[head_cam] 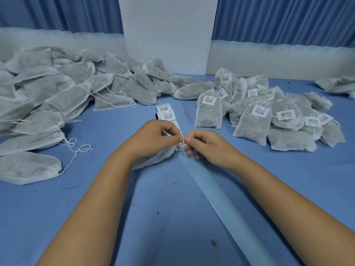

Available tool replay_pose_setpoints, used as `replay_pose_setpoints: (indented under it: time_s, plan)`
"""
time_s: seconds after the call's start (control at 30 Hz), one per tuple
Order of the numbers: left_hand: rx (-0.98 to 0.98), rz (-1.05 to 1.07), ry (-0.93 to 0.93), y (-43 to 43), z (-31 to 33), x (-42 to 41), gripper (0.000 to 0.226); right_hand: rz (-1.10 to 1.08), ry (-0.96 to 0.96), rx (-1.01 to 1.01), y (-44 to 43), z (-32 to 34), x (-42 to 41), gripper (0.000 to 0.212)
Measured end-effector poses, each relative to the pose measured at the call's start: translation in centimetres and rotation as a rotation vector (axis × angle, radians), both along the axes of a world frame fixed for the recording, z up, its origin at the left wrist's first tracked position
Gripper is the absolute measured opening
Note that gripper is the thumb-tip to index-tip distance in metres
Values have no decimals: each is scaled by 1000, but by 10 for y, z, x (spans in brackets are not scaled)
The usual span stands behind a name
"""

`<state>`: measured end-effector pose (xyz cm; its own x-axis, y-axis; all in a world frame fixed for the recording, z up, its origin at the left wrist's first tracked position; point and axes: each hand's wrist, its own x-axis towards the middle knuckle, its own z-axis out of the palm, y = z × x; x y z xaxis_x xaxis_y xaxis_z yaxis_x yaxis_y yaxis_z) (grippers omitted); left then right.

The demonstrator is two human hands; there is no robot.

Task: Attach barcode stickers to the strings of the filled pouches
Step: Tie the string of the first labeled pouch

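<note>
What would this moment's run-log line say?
left hand: pinches barcode sticker | right hand: pinches barcode sticker | pouch: under left hand | untagged pile: left | tagged pile: right

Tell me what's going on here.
A person is tagging pouches. The left hand and right hand pinch a barcode sticker at the string of a pouch lying under the left wrist. Untagged pouches are piled at left, tagged pouches at right. The sticker roll sits beyond the hands, its backing strip trailing toward the camera.
</note>
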<state>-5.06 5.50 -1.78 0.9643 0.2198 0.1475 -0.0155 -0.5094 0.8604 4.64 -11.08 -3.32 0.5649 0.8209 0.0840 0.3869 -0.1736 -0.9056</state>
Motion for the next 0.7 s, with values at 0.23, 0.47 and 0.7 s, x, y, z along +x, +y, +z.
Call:
replay_pose_setpoints:
  time_s: [0.23, 0.47, 0.7]
  plan:
    - [-80, -55, 126, 1, 0, -1, 16, -31, -28, 50, -2, 3, 0, 11]
    - [-190, -98, 136, 3, 0, 0, 20, -77, -121, 203, -2, 0, -3, 22]
    - [-206, -76, 149, 4, 3, 0, 22, -112, -85, 197, -2, 0, -4, 27]
